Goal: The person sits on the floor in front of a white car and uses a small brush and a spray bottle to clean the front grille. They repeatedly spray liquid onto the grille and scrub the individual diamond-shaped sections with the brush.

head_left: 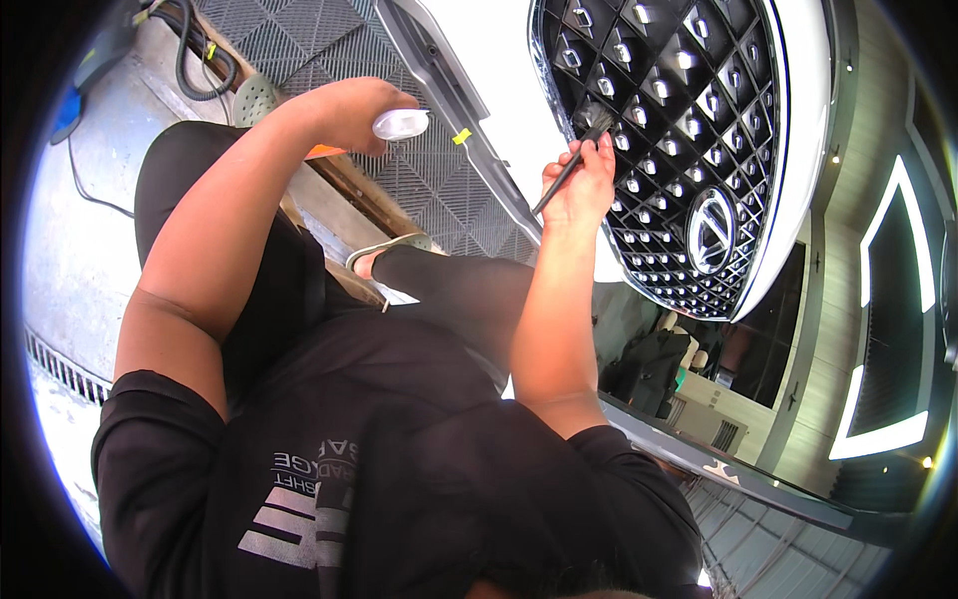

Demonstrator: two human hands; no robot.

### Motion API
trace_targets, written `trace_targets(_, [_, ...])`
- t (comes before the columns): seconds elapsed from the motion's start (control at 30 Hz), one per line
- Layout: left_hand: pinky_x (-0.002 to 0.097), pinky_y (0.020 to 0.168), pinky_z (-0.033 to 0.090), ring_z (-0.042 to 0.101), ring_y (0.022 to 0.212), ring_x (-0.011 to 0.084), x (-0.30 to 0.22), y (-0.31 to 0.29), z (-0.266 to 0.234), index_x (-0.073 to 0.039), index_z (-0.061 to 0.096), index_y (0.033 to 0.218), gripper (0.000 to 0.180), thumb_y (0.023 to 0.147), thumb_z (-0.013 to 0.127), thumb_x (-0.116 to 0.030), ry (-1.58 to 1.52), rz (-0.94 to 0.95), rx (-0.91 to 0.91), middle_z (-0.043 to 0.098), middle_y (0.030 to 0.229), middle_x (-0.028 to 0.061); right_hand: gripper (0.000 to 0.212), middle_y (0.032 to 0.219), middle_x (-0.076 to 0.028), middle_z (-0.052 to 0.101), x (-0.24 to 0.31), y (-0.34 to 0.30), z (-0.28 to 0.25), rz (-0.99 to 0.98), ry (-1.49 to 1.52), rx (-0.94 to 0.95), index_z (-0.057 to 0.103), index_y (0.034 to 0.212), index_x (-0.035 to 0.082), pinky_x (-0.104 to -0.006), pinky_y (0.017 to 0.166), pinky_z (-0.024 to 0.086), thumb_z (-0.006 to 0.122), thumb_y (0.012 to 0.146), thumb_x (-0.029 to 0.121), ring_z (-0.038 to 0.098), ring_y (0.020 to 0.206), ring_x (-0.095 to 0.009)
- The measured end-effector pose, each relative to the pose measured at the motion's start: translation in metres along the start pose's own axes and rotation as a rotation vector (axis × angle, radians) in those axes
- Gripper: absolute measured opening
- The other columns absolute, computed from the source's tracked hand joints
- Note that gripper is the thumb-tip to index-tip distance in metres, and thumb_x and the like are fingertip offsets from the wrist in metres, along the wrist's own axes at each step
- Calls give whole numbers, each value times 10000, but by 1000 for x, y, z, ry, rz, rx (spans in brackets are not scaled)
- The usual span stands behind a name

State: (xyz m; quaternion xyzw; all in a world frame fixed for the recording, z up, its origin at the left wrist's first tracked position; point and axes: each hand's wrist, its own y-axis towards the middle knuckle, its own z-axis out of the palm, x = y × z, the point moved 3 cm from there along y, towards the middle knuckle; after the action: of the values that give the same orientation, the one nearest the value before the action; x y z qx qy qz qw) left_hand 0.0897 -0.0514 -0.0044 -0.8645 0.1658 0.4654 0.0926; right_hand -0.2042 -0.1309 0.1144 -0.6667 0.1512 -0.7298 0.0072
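Observation:
My right hand (pixel 587 180) is closed around the black handle of a detailing brush (pixel 567 183). The brush's bristles touch the left part of a car's black front grille (pixel 664 110), which is set with small shiny metallic studs. A round chrome emblem (pixel 711 232) sits low in that grille. Off to the left, apart from the car, my left hand (pixel 361 110) is wrapped around a translucent white plastic bottle (pixel 401 124), of which only one end shows. Something orange (pixel 325 152) peeks out below that wrist; whether it belongs to the bottle I cannot tell.
White body panels (pixel 504 50) border the grille, with a dark-edged gap and a yellow tag (pixel 462 136) on the near edge. Grey ribbed floor tiles (pixel 399 180) lie below. A black hose (pixel 205 85) coils at upper left. My legs are bent beneath my arms.

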Motion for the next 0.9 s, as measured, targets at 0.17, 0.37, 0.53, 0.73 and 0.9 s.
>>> trace_targets(0.17, [444, 1156, 473, 609, 1318, 351, 5, -10, -15, -55, 631, 1405, 715, 722, 840, -84, 67, -12, -136, 668, 1390, 155, 96, 845, -27, 661, 3, 35, 24, 154, 123, -1, 632, 1081, 101, -280, 537, 448, 678, 1055, 181, 576, 631, -117])
trace_targets(0.37, [439, 1164, 467, 601, 1332, 348, 4, -8, -21, -69, 625, 1422, 734, 717, 828, -74, 54, -49, -80, 658, 1412, 150, 290, 763, 17, 502, -11, 3, 17, 83, 178, -95, 558, 1107, 122, -265, 449, 353, 506, 1140, 406, 438, 539, -92])
trace_targets(0.53, [440, 1164, 467, 592, 1343, 348, 4, -9, -14, -83, 603, 1461, 769, 726, 827, -83, 43, -52, -72, 645, 1431, 148, 270, 727, 36, 460, -10, 0, 40, -39, -43, -129, 526, 1171, 146, -265, 457, 340, 463, 1153, 408, 400, 529, -79])
trace_targets(0.73, [449, 1122, 503, 636, 1282, 353, 5, -6, -15, -92, 615, 1451, 768, 715, 837, -82, 9, -52, -69, 687, 1355, 152, 261, 706, 42, 458, -10, 1, 36, -119, -144, -149, 488, 1043, 164, -279, 458, 323, 445, 1160, 393, 382, 508, -92])
trace_targets(0.9, [436, 1176, 459, 582, 1357, 341, 2, -9, -18, -98, 599, 1475, 764, 748, 834, -93, 24, -85, -2, 642, 1440, 142, 223, 733, 33, 477, -20, 14, 26, 16, -16, -192, 463, 1034, 170, -269, 467, 363, 469, 1151, 360, 435, 546, -89])
